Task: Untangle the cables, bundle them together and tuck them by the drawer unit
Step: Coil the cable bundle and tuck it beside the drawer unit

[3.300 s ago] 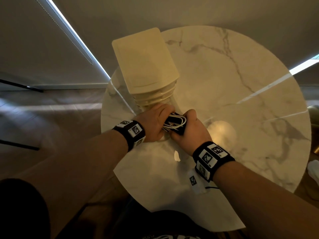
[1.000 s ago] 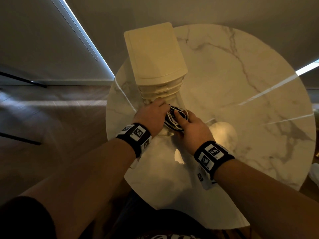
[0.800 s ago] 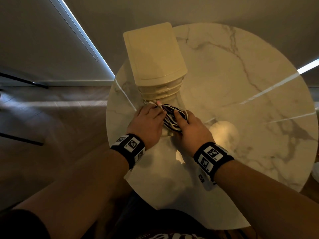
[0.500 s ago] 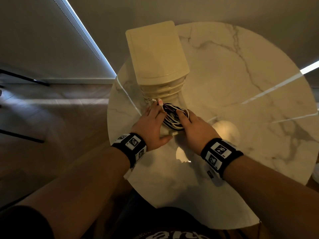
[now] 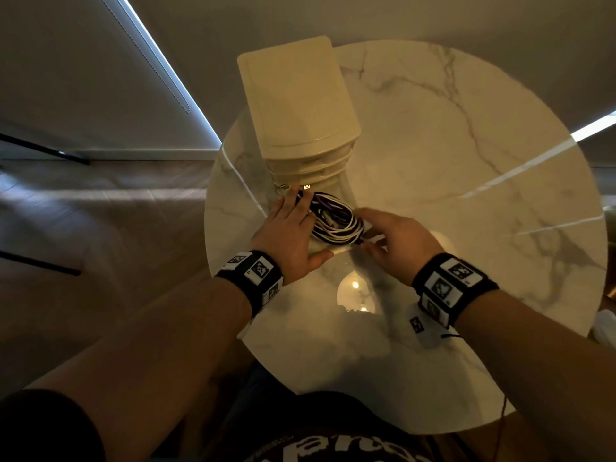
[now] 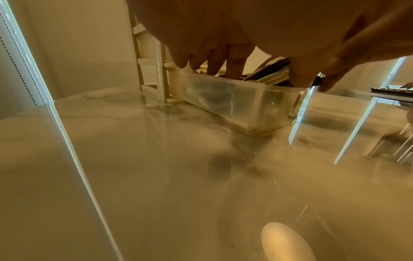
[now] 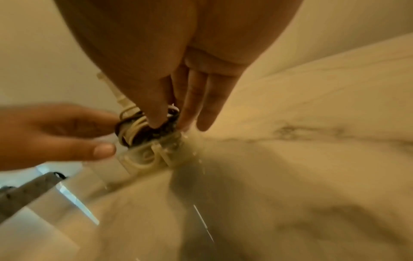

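On the marble counter (image 5: pixel 466 201) we log, nearest first: our left hand (image 5: pixel 289 233) and right hand (image 5: pixel 396 243), fingers straight, flanking and touching the coiled cables (image 5: pixel 333 221); these lie in a clear pulled-out drawer (image 6: pixel 234 104); behind it stands the cream drawer unit (image 5: pixel 296 98).

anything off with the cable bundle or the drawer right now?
Mostly tidy. The coiled cable bundle sits in the pulled-out bottom drawer of the drawer unit, but two connector ends stick out of the coil toward the unit. Left hand and right hand rest open on it.
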Motion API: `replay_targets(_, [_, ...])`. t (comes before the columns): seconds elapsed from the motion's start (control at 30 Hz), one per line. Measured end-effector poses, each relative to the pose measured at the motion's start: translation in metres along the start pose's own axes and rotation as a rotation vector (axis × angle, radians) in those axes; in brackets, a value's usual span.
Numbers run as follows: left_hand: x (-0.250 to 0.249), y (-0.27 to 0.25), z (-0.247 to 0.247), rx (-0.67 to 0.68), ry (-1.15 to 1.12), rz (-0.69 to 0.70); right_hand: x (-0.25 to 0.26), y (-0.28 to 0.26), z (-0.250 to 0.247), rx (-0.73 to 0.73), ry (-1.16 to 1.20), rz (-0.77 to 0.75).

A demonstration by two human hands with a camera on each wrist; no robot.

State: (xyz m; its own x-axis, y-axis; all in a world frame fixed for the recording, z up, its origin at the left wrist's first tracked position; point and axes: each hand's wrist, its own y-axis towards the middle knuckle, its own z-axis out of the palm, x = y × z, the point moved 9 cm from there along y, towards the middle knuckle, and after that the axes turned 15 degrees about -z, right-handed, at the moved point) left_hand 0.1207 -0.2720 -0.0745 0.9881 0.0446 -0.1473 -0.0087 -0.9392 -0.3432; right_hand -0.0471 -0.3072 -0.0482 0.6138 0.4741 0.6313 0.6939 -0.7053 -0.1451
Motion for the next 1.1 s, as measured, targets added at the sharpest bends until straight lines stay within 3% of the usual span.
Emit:
replay_targets(0.13, [0.001, 0.002, 0.005, 0.047, -0.037, -0.005, 0.001, 0.006, 0.003, -0.015, -0.213, -0.121])
replay_targets(0.37, [0.003, 0.005, 0.005, 0.111, -0.032, 0.021, -0.007, 0.023, 0.006, 0.189, -0.271, -0.044])
replay_targets(0.6, [0.005, 0.009, 0.000, 0.141, -0.124, -0.036, -0.012, 0.024, 0.009, 0.267, -0.122, 0.017])
replay_targets(0.87, [0.005, 0.011, 0.000, 0.161, -0.081, -0.047, -0.013, 0.027, 0.006, 0.179, -0.099, 0.135])
replay_targets(1.1, [0.000, 0.022, 0.009, 0.185, -0.049, -0.174, -0.008, 0.025, 0.004, 0.241, -0.039, 0.153])
